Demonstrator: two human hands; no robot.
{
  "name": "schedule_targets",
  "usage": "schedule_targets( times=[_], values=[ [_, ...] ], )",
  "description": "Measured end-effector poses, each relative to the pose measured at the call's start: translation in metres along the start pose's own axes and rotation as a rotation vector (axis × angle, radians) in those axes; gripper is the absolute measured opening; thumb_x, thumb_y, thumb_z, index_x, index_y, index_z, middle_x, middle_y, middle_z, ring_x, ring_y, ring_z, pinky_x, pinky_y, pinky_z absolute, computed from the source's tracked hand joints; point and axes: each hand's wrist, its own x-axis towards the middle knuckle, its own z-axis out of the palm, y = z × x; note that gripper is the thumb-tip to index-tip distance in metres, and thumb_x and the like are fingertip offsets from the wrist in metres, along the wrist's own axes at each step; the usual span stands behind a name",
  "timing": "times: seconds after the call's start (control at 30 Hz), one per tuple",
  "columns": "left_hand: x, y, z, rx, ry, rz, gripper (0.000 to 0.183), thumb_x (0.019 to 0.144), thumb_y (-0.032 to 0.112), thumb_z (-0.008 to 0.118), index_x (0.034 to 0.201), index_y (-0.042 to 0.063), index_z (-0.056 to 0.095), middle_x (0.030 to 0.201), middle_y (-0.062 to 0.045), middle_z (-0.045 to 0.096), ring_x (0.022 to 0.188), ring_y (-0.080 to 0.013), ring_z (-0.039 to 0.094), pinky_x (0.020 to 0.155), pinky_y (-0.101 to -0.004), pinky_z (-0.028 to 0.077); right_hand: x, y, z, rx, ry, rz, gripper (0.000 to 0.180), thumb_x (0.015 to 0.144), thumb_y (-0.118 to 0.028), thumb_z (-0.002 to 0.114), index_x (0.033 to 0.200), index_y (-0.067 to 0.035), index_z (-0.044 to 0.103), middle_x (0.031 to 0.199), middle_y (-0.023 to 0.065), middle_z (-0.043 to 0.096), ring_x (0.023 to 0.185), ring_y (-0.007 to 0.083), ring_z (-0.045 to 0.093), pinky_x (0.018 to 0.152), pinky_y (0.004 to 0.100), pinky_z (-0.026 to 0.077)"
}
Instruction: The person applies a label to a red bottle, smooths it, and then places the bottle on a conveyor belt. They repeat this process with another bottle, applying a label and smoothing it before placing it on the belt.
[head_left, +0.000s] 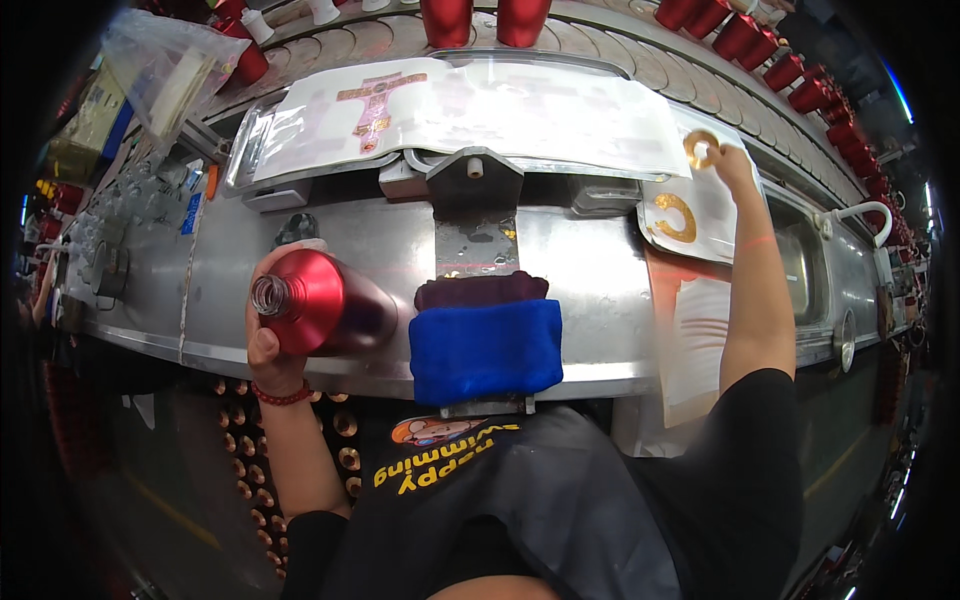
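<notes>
My left hand (274, 341) is wrapped around a glossy red bottle (322, 300) with a bare threaded neck, tilted with its mouth toward the left. At the right, my right hand (731, 165) pinches the edge of a gold ring-shaped decal (699, 150) over a white sheet (705, 214). On that sheet lies a gold C-shaped decal (676, 218). Between my arms, a folded blue cloth (486, 351) and a dark maroon cloth (480, 289) lie on a metal support. Beyond them, a large decal sheet (525, 112) with a pink and gold design rests on metal trays.
A slatted conveyor (652, 67) carrying red bottles (523, 21) curves behind the steel workbench (585, 315). A sink (799, 262) with a white faucet (862, 214) is at the right. Clear plastic bags (165, 67) and a metal mug (110, 270) stand at the left.
</notes>
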Motion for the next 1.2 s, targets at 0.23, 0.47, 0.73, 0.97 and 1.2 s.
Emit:
schedule_targets(
  times=[0.23, 0.47, 0.73, 0.97, 1.2],
  values=[
    [0.001, -0.001, -0.005, -0.130, -0.092, -0.027, 0.090, 0.075, 0.047, 0.074, 0.142, -0.006, 0.045, 0.139, -0.020, 0.056, 0.123, -0.0279, 0.061, 0.105, -0.0409, 0.049, 0.015, 0.099, 0.038, -0.321, 0.051, -0.177, 0.043, 0.092, -0.033, 0.054, 0.094, 0.006, 0.073, 0.095, 0.0286, 0.070, 0.091, 0.0479, 0.067, 0.085, 0.0535, 0.052],
    [0.000, 0.006, 0.004, -0.180, -0.185, -0.062, 0.087, 0.079, 0.045, 0.073, 0.145, -0.002, 0.044, 0.134, -0.015, 0.059, 0.124, -0.0230, 0.059, 0.109, -0.0378, 0.045, -0.050, -0.058, -0.055, 0.639, -0.085, -0.187, 0.028, 0.102, -0.036, 0.060, 0.091, -0.010, 0.065, 0.070, -0.0072, 0.049, 0.050, 0.0008, 0.034, 0.043, 0.0217, 0.025],
    [-0.002, 0.015, 0.017, -0.146, -0.272, -0.101, 0.089, 0.078, 0.048, 0.070, 0.146, -0.004, 0.046, 0.134, -0.014, 0.061, 0.124, -0.0220, 0.059, 0.111, -0.0360, 0.043, -0.259, -0.311, -0.116, 1.488, -0.433, -0.681, 0.030, 0.104, -0.021, 0.059, 0.125, -0.001, 0.067, 0.106, -0.0001, 0.066, 0.078, 0.0020, 0.052, 0.067, 0.0186, 0.040],
    [-0.012, 0.012, 0.013, -0.178, -0.304, 0.027, 0.088, 0.089, 0.053, 0.065, 0.151, -0.003, 0.039, 0.143, -0.014, 0.055, 0.132, -0.0207, 0.053, 0.115, -0.0365, 0.038, -0.363, -0.368, -0.088, 1.203, -0.387, -0.806, 0.023, 0.098, -0.013, 0.066, 0.082, 0.002, 0.059, 0.117, 0.0110, 0.057, 0.096, 0.0153, 0.054, 0.084, 0.0276, 0.045],
    [-0.035, 0.000, 0.024, -0.295, -0.111, 0.098, 0.082, 0.097, 0.048, 0.061, 0.154, -0.003, 0.032, 0.147, -0.015, 0.051, 0.137, -0.0214, 0.048, 0.116, -0.0375, 0.036, -0.362, -0.355, -0.066, 1.183, -0.379, -0.755, 0.020, 0.099, -0.015, 0.063, 0.093, 0.004, 0.067, 0.118, 0.0102, 0.055, 0.101, 0.0153, 0.054, 0.085, 0.0266, 0.044]
  ],
)
